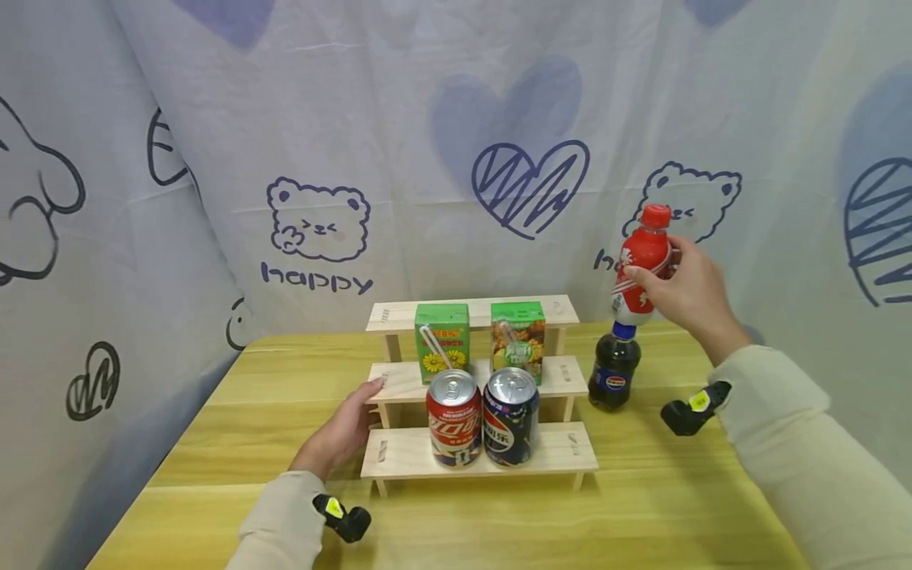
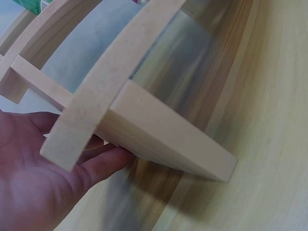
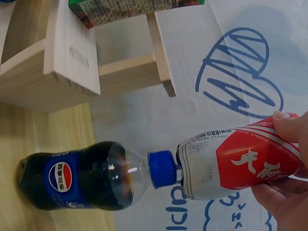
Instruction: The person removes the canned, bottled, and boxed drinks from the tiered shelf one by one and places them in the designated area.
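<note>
Step in hand: the right hand (image 1: 687, 289) supports the red bottle (image 1: 641, 253) directly over the cola bottle (image 1: 614, 378); this reads as stacking by alignment, although a carry past the cola bottle cannot be ruled out.
Red bottle: in the right hand, cap upward, leaning slightly; its base is at the blue cap (image 1: 624, 331). Whether base and cap touch cannot be confirmed.
Cola bottle: upright on the counter (image 1: 463, 530), below the right hand and beside the end of the rack (image 1: 399, 455) farther from the left hand (image 1: 345, 427).
Next move: if stacking is intended, it probably calls for centring the base on the cap, bringing both bottles into one vertical line, and easing the grip only when the upper bottle balances.
Caution: the cap is a narrow seat; an off-centre base would likely tip the red bottle, and a sideways push could topple both.
Right hand: thumb and fingers clamped round the red bottle's upper body, parted to its width.
Left hand: well apart from the right; it grips the near end of the middle tier (image 1: 402, 380), fingers wrapped about the wood, apparently to steady the rack. The exact thumb position is unclear.
Middle tier load: flower box (image 1: 438, 352) nearer the left hand, fruit box (image 1: 518, 344) nearer the right.
Bottom tier load: red can (image 1: 454, 427) toward the left hand, blue can (image 1: 510, 423) just beside it toward the right.
</note>
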### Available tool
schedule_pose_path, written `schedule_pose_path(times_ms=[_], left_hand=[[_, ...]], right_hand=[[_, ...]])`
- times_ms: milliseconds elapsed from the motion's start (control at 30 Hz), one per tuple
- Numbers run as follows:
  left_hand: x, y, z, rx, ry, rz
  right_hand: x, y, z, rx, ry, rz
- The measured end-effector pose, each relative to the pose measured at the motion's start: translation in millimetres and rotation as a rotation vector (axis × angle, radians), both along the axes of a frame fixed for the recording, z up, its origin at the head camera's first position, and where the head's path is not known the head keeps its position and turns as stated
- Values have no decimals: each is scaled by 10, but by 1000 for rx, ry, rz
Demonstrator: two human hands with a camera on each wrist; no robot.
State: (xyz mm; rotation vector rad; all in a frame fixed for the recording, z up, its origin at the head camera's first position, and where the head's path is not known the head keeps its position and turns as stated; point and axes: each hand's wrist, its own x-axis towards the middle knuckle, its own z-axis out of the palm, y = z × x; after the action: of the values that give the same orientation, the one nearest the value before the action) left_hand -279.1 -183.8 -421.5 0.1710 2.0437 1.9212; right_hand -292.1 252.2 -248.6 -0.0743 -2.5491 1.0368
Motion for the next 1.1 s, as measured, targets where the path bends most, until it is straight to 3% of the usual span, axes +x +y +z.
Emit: schedule_pose_path(times_ms=[267, 633, 867, 1100], left_hand=[[47, 38, 49, 14, -17, 33], [37, 25, 48, -8, -14, 16], [4, 22, 6, 6, -21, 43], [-2, 12, 5, -19, -10, 20]], right_hand=[[36, 113, -28, -2, -15, -9], [77, 276, -107, 0, -19, -34], [102, 373, -289, 7, -36, -51], [139, 455, -556, 10, -58, -66]])
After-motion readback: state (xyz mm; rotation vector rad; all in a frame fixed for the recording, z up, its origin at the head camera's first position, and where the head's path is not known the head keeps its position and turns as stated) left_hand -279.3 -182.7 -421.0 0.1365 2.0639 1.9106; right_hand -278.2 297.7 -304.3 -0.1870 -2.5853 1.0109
